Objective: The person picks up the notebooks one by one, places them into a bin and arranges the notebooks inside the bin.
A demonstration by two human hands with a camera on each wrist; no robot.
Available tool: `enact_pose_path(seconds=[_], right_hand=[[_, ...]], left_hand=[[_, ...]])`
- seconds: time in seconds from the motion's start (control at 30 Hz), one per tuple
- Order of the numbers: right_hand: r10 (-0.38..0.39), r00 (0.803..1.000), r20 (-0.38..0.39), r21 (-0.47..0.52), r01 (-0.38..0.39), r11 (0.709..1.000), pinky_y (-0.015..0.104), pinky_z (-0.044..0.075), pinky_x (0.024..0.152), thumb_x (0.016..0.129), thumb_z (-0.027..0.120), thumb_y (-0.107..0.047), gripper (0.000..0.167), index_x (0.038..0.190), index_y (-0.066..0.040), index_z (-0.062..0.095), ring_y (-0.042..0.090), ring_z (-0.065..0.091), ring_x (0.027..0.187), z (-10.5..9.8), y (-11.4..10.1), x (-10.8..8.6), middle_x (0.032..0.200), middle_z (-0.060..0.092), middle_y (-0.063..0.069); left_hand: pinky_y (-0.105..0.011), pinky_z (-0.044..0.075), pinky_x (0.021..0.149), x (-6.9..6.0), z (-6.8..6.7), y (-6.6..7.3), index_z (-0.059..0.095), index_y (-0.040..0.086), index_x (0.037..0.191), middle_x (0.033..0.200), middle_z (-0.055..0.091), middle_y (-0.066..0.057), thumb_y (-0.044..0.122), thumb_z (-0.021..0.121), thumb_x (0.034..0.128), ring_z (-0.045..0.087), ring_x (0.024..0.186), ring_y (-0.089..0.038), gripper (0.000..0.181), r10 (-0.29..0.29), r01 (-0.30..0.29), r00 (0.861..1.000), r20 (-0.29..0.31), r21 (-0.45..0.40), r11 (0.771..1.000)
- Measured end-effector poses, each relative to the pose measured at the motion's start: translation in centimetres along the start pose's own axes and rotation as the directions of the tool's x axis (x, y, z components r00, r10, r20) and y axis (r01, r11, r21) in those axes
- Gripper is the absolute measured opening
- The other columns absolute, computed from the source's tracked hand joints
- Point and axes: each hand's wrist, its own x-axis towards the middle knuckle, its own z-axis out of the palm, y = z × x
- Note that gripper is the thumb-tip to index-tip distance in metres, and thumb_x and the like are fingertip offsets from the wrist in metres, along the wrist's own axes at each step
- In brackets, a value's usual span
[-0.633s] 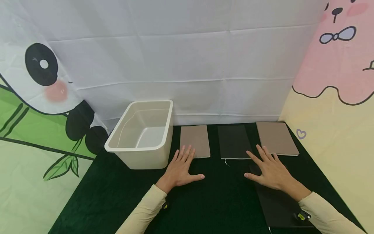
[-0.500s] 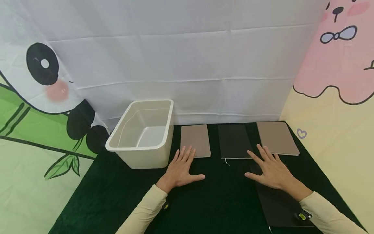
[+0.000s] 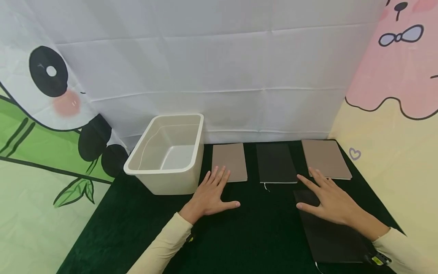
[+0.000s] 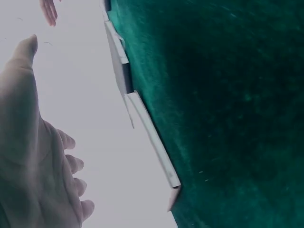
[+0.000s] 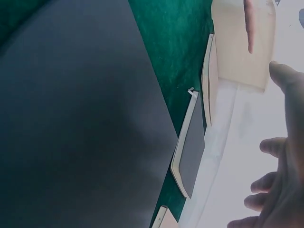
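Note:
My left hand [image 3: 209,199] is spread palm down in front of a beige notebook [image 3: 230,163], its fingertips overlapping that notebook's lower edge in the head view. In the left wrist view the fingers stand apart from the books. My right hand [image 3: 330,201] hovers, fingers spread, over a large black notebook [image 3: 332,239] near the right side. A smaller black notebook [image 3: 276,163] with a white ribbon lies between the hands, farther back. Behind the right fingertips lies a second beige notebook [image 3: 326,159]. Both hands hold nothing.
A cream plastic bin [image 3: 178,182] stands at the back left, beside the first beige notebook. Dark green cloth [image 3: 256,236] covers the table. White fabric [image 3: 212,68] hangs behind, with printed cartoon cloths at both sides.
My right hand has shifted a little to the right, showing more of the large black notebook. The left hand stays nearly in place. The head view has tilted slightly.

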Motion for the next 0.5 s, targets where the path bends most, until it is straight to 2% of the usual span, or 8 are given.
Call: enact_pose_path(seconds=[0.07,0.1,0.13,0.2,0.27,0.33,0.4,0.5], right_hand=[[0.005,1.000,0.002,0.013,-0.005,1.000,0.073,0.029,0.112,0.089,0.068,-0.063,0.091,0.163,-0.026,0.029,0.051,0.025,0.150,-0.5,-0.1,-0.5,0.168,0.019,0.022],[0.009,1.000,0.005,0.014,-0.009,1.000,0.073,0.035,0.108,0.089,0.069,-0.063,0.091,0.163,-0.027,0.028,0.052,0.028,0.148,-0.8,-0.2,-0.9,0.168,0.018,0.022],[0.015,1.000,0.011,0.016,-0.015,1.000,0.069,0.044,0.101,0.090,0.069,-0.062,0.091,0.163,-0.028,0.027,0.053,0.030,0.146,-1.1,-0.3,-1.2,0.168,0.018,0.021],[0.032,0.999,0.026,0.026,-0.032,0.999,0.054,0.057,0.081,0.090,0.069,-0.063,0.092,0.163,-0.029,0.026,0.055,0.034,0.143,-1.6,-0.4,-1.9,0.169,0.016,0.020],[0.047,0.998,0.037,0.039,-0.048,0.998,0.037,0.053,0.057,0.090,0.069,-0.062,0.091,0.164,-0.031,0.024,0.057,0.039,0.139,-2.0,-0.4,-2.7,0.170,0.015,0.019],[0.061,0.997,0.042,0.053,-0.063,0.997,0.026,0.039,0.045,0.091,0.069,-0.060,0.089,0.163,-0.034,0.024,0.056,0.045,0.135,-2.2,-0.4,-3.4,0.170,0.016,0.019],[0.065,0.997,0.040,0.058,-0.067,0.996,0.024,0.034,0.041,0.091,0.070,-0.058,0.088,0.163,-0.035,0.025,0.055,0.054,0.126,-2.4,-0.4,-4.1,0.169,0.018,0.019],[0.078,0.996,0.033,0.051,-0.079,0.996,0.023,0.033,0.043,0.091,0.071,-0.057,0.086,0.162,-0.037,0.028,0.050,0.063,0.115,-2.3,-0.1,-5.2,0.168,0.022,0.019]], left_hand=[[-0.051,0.003,0.127,-0.5,-0.6,0.1,0.004,0.017,0.166,0.172,-0.005,-0.005,0.090,0.039,0.0842,-0.007,0.158,-0.030,0.116,0.010,-0.010,1.000,0.002,0.000,1.000],[-0.051,0.003,0.127,-0.7,-0.9,0.2,0.003,0.017,0.166,0.172,-0.006,-0.004,0.091,0.039,0.0839,-0.007,0.158,-0.029,0.116,0.016,-0.016,1.000,0.003,-0.001,1.000],[-0.050,0.003,0.128,-1.0,-1.3,0.2,0.003,0.017,0.166,0.172,-0.006,-0.004,0.091,0.039,0.0839,-0.007,0.158,-0.029,0.116,0.025,-0.025,1.000,0.003,-0.007,1.000],[-0.048,0.002,0.128,-1.6,-2.0,0.3,0.002,0.017,0.166,0.172,-0.007,-0.003,0.091,0.039,0.0839,-0.007,0.158,-0.028,0.116,0.041,-0.040,0.999,0.010,-0.017,0.999],[-0.047,0.000,0.128,-2.1,-3.0,0.4,0.002,0.017,0.166,0.171,-0.008,-0.002,0.090,0.041,0.0846,-0.008,0.158,-0.026,0.115,0.057,-0.056,0.998,0.017,-0.037,0.998],[-0.045,0.000,0.128,-2.6,-3.9,0.4,0.001,0.018,0.166,0.171,-0.008,-0.001,0.088,0.042,0.0859,-0.010,0.158,-0.024,0.114,0.072,-0.071,0.997,0.015,-0.055,0.996],[-0.045,0.001,0.128,-3.0,-4.8,0.4,0.001,0.018,0.166,0.171,-0.008,-0.001,0.086,0.043,0.0871,-0.011,0.157,-0.022,0.112,0.082,-0.081,0.997,0.008,-0.073,0.994],[-0.045,0.005,0.128,-3.6,-6.1,0.1,0.002,0.017,0.165,0.171,-0.006,-0.001,0.084,0.044,0.0888,-0.010,0.158,-0.021,0.110,0.096,-0.097,0.995,-0.015,-0.095,0.991]])
